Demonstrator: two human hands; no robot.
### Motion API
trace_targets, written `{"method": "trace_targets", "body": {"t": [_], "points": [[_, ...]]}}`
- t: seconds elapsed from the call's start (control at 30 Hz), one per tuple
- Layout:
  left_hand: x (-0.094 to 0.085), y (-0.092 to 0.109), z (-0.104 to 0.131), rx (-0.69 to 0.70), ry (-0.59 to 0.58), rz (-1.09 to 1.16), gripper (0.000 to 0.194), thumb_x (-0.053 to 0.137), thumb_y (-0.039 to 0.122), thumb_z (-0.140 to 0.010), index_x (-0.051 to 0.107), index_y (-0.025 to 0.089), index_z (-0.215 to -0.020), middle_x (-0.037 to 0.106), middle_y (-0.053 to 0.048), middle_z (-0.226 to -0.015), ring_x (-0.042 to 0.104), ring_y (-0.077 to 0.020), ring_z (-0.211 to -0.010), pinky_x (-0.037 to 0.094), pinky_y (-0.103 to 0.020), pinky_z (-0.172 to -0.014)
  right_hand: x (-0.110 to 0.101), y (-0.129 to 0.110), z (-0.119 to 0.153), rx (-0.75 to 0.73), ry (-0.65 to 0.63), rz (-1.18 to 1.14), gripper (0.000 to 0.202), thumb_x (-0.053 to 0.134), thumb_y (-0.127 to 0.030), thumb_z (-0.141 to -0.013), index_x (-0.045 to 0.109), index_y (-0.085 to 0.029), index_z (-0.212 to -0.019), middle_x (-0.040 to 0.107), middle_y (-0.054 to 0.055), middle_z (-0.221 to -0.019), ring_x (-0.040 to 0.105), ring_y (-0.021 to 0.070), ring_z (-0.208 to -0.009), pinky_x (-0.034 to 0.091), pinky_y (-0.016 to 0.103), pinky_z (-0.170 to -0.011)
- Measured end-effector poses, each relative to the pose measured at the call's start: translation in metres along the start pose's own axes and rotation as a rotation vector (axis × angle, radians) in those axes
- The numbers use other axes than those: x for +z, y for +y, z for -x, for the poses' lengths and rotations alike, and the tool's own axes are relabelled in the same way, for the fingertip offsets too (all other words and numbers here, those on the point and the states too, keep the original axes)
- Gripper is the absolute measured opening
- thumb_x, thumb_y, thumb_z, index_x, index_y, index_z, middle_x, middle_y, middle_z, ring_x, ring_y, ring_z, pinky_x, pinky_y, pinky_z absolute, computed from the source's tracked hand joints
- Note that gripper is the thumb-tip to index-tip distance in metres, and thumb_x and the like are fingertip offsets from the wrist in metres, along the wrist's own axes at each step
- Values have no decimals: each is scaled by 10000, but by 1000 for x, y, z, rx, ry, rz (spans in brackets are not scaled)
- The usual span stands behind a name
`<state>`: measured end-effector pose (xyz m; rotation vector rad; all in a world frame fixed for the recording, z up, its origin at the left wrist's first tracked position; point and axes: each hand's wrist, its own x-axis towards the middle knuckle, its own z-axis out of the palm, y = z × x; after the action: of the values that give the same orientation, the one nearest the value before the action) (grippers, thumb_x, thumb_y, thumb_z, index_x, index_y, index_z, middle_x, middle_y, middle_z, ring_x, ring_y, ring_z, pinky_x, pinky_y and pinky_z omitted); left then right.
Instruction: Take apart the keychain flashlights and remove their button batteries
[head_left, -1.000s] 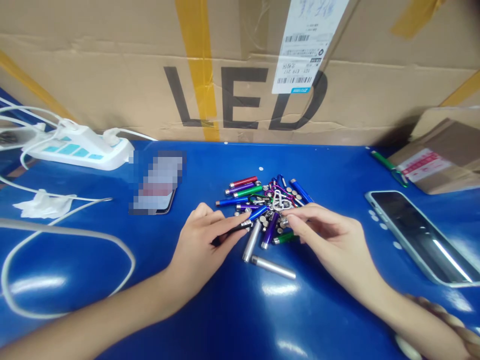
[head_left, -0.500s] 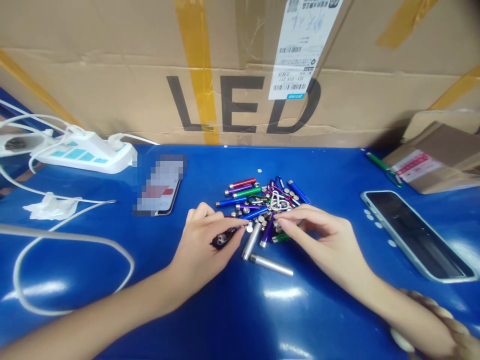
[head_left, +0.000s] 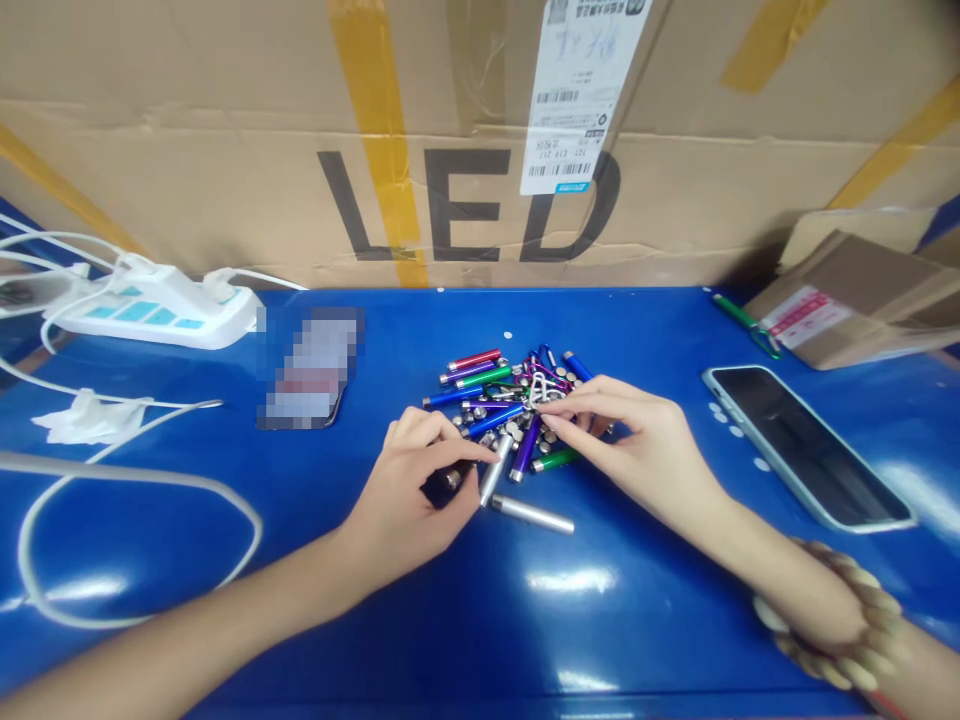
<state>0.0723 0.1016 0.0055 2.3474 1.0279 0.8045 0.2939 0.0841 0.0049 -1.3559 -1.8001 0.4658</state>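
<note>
Silver tubes (head_left: 533, 514) lie on the bench (head_left: 450, 620) at a heap's near side; the left hand (head_left: 405, 480) is clamped on a dark piece (head_left: 451, 477). The right hand (head_left: 637, 430) has its fingertips close together by a carabiner (head_left: 538, 385), grip unclear. Tugging tangled clips could scatter button cells (head_left: 561, 372); a carton (head_left: 225, 190) bounds far-side movement.

Tubes (head_left: 534, 514) lie between a phone (head_left: 810, 445) and a power strip (head_left: 161, 305).

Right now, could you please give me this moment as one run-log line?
left hand: holds dark item | right hand: fingertips at tube pile, grasp unclear
</note>
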Motion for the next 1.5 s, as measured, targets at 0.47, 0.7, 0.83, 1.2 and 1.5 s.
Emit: {"method": "trace_targets", "body": {"t": [0.47, 0.7, 0.83, 1.2, 1.5], "points": [[4, 10, 9, 12, -24, 136, 254, 426, 52, -756, 621, 208, -801, 523, -6, -780, 482, -167, -756, 356, -320, -722, 3, -13, 9, -404, -420, 135, 136, 578, -182, -851, 686, -202, -932, 653, 26, -857, 597, 142, -766, 467, 257, -688], [8, 7, 8, -51, -86, 39, 202, 494, 109, -777, 634, 222, -869, 532, -15, -836, 495, -191, -809, 359, -365, -773, 4, -1, 7, -321, -339, 153, 181, 532, -183, -890, 664, -204, -1012, 635, 38, -849, 588, 154, -777, 469, 265, -655], [6, 3, 5, -64, -58, -7, 251, 428, 96, -807, 636, 231, -844, 553, -21, -835, 512, -202, -787, 358, -380, -749, 0, -4, 5, -294, -303, 129, 182, 561, -246, -886, 656, -193, -1031, 634, 41, -864, 587, 157, -793, 474, 278, -692], [4, 7, 11, -43, 50, 120, 208, 400, 151, -885, 577, 242, -824, 550, -15, -804, 537, -179, -783, 400, -310, -716, -71, 58, -28, 141, 132, 741, 322, 560, -330, -843, 615, -159, -1111, 631, 121, -1103, 582, 279, -1027, 432, 432, -855], [8, 13, 17, -9, 56, 174, 233, 401, 106, -867, 573, 247, -799, 527, -10, -794, 528, -151, -740, 438, -248, -660, -140, 119, -17, 687, 125, 971, 313, 537, -429, -880, 641, -144, -956, 652, 92, -903, 624, 229, -859, 488, 421, -767]]}}
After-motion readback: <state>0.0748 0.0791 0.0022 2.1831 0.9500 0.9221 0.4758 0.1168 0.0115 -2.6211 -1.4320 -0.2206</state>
